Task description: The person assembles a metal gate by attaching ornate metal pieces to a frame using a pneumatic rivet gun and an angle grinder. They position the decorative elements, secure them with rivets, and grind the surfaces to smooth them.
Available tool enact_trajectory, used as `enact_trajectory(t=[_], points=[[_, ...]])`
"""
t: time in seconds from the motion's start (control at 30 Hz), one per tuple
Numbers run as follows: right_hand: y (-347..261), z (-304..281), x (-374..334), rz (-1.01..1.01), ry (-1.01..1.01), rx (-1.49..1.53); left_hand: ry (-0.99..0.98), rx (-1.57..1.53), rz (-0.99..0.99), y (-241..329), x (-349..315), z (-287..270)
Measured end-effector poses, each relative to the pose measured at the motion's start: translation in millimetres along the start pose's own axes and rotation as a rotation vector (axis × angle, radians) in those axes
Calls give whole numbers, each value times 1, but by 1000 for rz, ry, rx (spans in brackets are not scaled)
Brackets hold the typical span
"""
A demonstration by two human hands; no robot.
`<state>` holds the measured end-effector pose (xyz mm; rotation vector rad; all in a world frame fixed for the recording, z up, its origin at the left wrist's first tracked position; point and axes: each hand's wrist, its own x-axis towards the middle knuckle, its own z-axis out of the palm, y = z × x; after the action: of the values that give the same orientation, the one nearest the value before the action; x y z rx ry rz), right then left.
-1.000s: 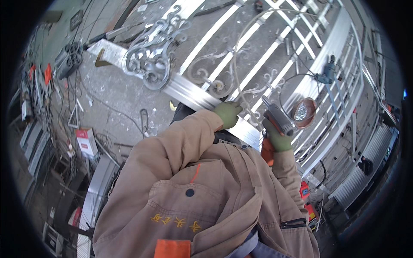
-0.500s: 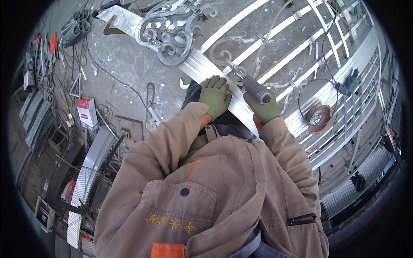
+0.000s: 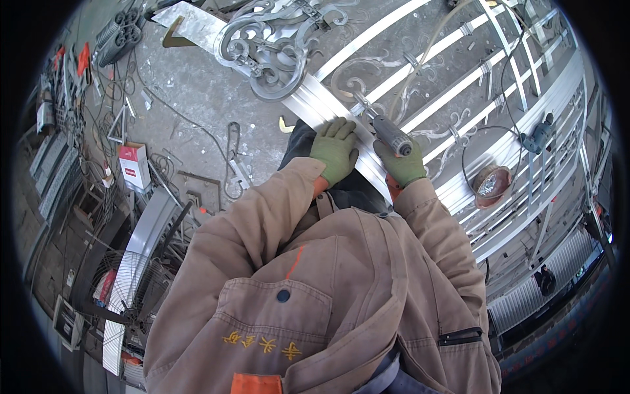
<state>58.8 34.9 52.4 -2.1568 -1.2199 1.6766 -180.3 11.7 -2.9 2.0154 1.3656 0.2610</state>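
Observation:
My left hand (image 3: 336, 148), in a green work glove, lies on a long ridged silver metal rail (image 3: 312, 105), fingers stretched out along its near side. On the rail's right side my gloved right hand (image 3: 409, 167) is closed round a grey cylindrical hand tool (image 3: 392, 136) with a metal nose. That nose points up and left toward the curled end of a grey scroll ornament (image 3: 356, 85); whether the two touch, I cannot tell. Part of my right fingers is hidden behind the tool. A large grey scrollwork piece (image 3: 281, 80) rests across the rail farther up.
Silver bars of a large frame (image 3: 433, 65) spread to the right. A blue-green power tool (image 3: 539, 134) and a reddish-brown bowl (image 3: 492, 184) sit on it. At left are a red-and-white box (image 3: 134, 167), a wire-caged fan (image 3: 134, 302), cables and metal offcuts.
The whole scene has shifted slightly right in view. The tool has tilted a little, its nose moving right. My left hand still lies on the rail, and my right hand keeps its hold.

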Motion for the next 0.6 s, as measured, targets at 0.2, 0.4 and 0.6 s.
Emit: enact_trajectory(t=[0.2,0.4,0.6], points=[[5,6,3,3,23,-28,-15,-9,-3,0,0,-3],[12,14,6,-46,80,-144,-23,-14,7,-1,0,-4],[0,11,5,25,68,-98,-61,-4,10,-2,0,-9]])
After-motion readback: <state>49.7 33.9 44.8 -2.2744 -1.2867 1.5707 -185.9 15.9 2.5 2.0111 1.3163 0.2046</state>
